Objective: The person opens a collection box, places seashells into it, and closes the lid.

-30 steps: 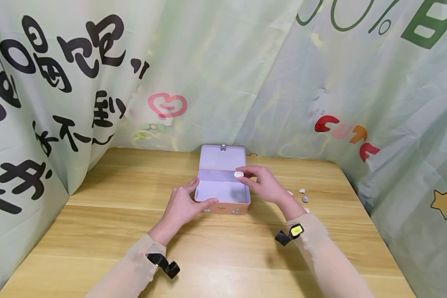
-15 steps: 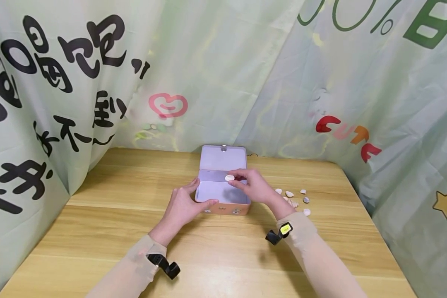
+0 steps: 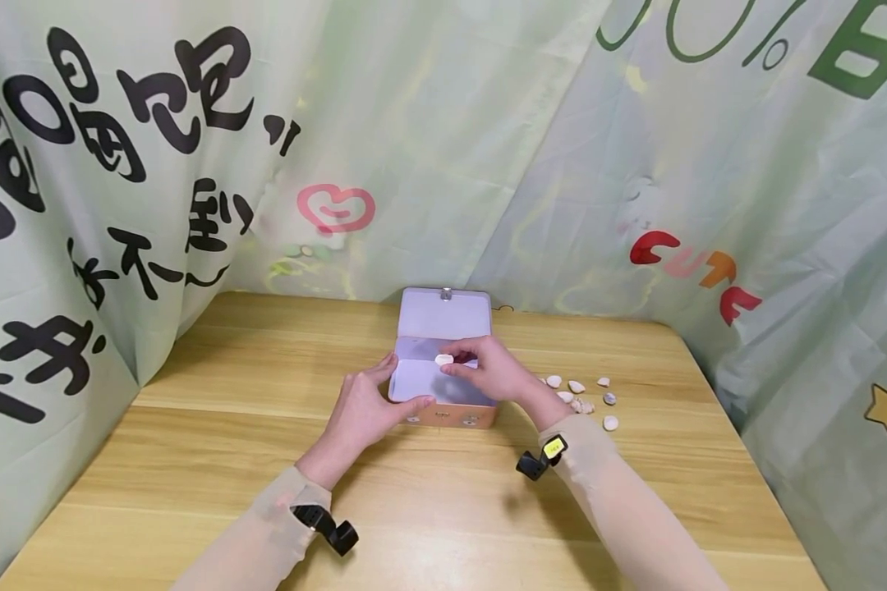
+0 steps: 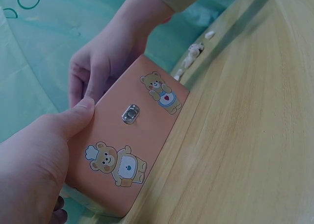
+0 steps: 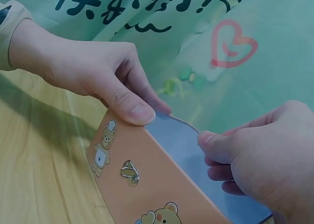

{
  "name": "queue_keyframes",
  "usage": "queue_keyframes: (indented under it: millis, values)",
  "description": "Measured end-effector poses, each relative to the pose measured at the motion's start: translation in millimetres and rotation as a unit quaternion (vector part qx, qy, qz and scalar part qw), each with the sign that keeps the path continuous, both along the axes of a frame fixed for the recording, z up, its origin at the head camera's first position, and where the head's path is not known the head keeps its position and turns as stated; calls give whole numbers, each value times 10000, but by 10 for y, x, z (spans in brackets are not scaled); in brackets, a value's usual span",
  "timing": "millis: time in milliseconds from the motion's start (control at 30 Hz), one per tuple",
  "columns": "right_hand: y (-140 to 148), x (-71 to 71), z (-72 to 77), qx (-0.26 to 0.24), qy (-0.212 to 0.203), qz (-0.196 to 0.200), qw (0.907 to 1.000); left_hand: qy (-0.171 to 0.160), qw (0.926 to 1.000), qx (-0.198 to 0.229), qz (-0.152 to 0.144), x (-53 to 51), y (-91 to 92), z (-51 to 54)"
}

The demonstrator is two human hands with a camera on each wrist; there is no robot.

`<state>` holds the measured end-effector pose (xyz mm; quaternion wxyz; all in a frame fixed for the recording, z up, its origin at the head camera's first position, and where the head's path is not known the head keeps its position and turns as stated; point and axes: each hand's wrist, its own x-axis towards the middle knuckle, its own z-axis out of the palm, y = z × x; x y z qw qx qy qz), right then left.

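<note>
A hinged tin box stands with its lid raised; it is lilac inside and orange outside, with bear pictures and a metal catch on the front. My left hand grips its left end, thumb over the front rim and fingers along the side. Above the box's opening, my right hand pinches a white seashell between thumb and fingers. That shell is mostly hidden by the fingers in the right wrist view. No other thing shows in the visible part of the box.
Several small shells lie on the wooden table right of the box, partly behind my right forearm. One round pale shell lies nearer the front. A printed curtain hangs close behind the table and along both sides.
My right hand has moved left and slightly down with the seashell, from the box's right side to over its middle. More shells on the table are uncovered. My left hand stays put.
</note>
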<state>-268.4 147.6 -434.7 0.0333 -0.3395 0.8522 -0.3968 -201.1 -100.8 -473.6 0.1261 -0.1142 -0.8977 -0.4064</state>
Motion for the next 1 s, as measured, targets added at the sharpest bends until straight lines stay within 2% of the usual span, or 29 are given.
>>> queue_keyframes:
  millis: [400,700,1000]
  values:
    - [-13,-21,5,76,-65,74,9999,138,9999,-14,-12,-2,23,3]
    - [43,-11,17,45,-77,-75,9999,121,9999,-16,38,-3,32,2]
    - [201,63,151,-75,-40,-169,9998,34,10000,74,49,17,14,7]
